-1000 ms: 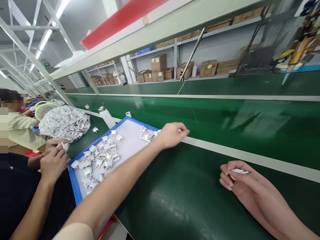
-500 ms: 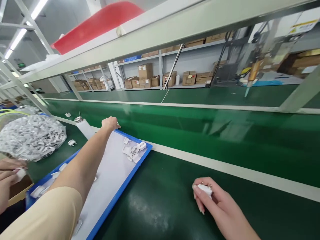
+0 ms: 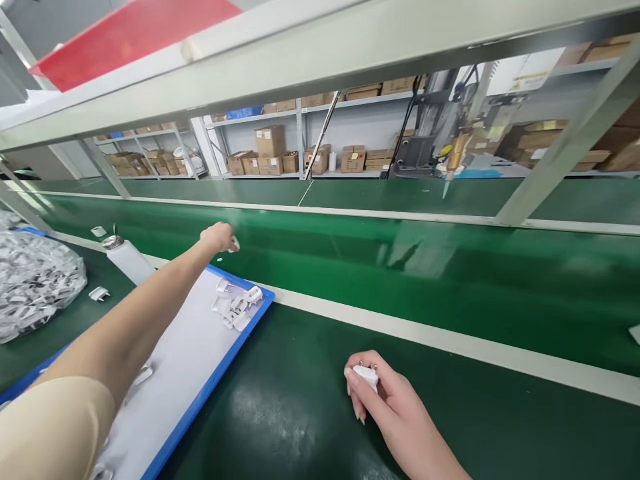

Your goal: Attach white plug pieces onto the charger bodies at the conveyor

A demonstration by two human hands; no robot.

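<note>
Left hand (image 3: 219, 237): stretched over the green belt (image 3: 400, 260), apparently pinching one small white plug (image 3: 234, 245).
Right hand (image 3: 385, 400): closed around another plug (image 3: 366, 375).
Left over: a few plugs (image 3: 235, 308) lay in the blue tray (image 3: 220, 373).

Beige short sleeve (image 3: 55, 427), bare forearms.

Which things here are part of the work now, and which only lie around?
In the work:
left hand, small white plug in its grip
right hand, white plug
blue tray, plug pile

Lying around:
white bottle
silver bag
cardboard boxes
</note>
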